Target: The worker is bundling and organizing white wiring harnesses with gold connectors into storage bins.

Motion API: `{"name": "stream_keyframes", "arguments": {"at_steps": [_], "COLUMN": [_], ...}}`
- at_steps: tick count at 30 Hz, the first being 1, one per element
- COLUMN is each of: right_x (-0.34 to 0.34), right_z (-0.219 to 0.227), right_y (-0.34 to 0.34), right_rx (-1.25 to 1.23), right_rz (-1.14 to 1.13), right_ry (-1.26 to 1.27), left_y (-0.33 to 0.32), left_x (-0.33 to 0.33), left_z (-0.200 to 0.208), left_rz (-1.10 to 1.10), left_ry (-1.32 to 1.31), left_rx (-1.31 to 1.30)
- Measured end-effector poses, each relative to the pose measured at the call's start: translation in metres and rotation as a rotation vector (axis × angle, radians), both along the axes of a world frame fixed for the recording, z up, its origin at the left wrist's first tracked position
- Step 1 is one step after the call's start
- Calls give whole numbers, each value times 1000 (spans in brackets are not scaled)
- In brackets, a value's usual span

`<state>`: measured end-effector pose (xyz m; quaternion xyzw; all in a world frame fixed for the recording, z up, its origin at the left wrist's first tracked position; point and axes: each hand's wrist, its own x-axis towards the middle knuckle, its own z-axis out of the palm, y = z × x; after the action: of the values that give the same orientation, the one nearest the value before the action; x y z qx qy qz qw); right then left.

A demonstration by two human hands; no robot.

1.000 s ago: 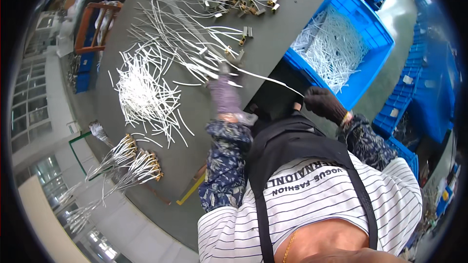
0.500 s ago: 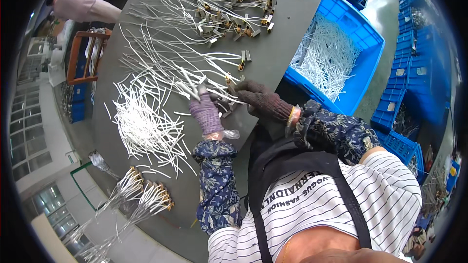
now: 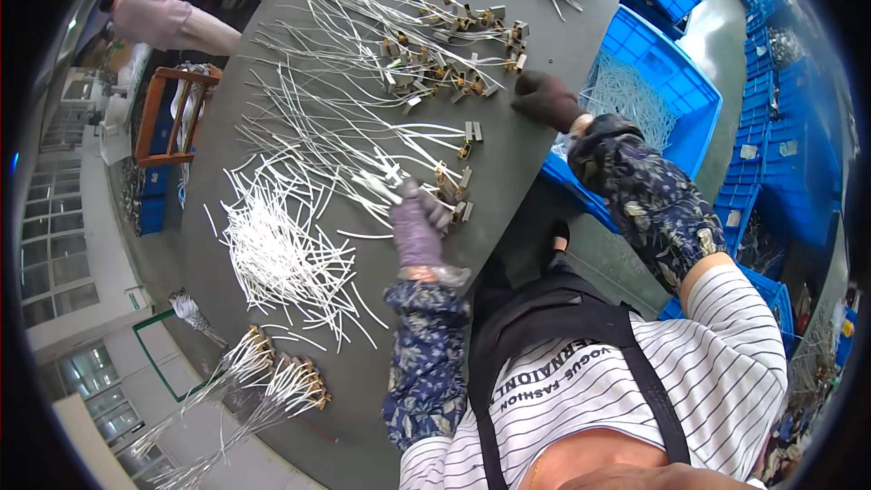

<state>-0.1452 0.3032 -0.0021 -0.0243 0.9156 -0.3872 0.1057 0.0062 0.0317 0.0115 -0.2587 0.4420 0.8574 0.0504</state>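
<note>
near the middle of the frame, the purple-gloved left hand holds a few white tubes over the grey bench. right of the upper middle, the dark-gloved right hand is curled, near metal-ended wires. a pile of white tubes lies left of centre; a blue crate of pale strands stands at upper right. a co-worker shows at upper left.
</note>
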Motion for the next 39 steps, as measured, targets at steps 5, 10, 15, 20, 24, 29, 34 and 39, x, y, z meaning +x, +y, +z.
{"name": "stream_keyframes", "arguments": {"at_steps": [5,10,15,20,24,29,34,39], "right_x": [115,289,402,401,379,363,339,288], "right_z": [28,3,-41,-54,-45,-32,-36,-22], "right_y": [43,132,234,241,227,213,189,145], "right_rx": [-752,-315,205,37,62,-44,-118,-178], "right_rz": [-4,82,-23,-230,-238,-241,-180,-88], "right_ry": [-425,-791,-824,-889,-884,-895,-928,-630], "left_y": [110,143,90,49,15,41,134,77], "left_x": [-6,-20,-45,-63,-76,-51,26,31], "left_z": [-12,-35,-2,45,44,46,52,32], "left_rz": [-32,-45,113,259,263,170,-571,-37], "left_ry": [52,-86,59,202,312,302,41,87], "left_rx": [310,348,84,-50,-102,-214,-364,-385]}}
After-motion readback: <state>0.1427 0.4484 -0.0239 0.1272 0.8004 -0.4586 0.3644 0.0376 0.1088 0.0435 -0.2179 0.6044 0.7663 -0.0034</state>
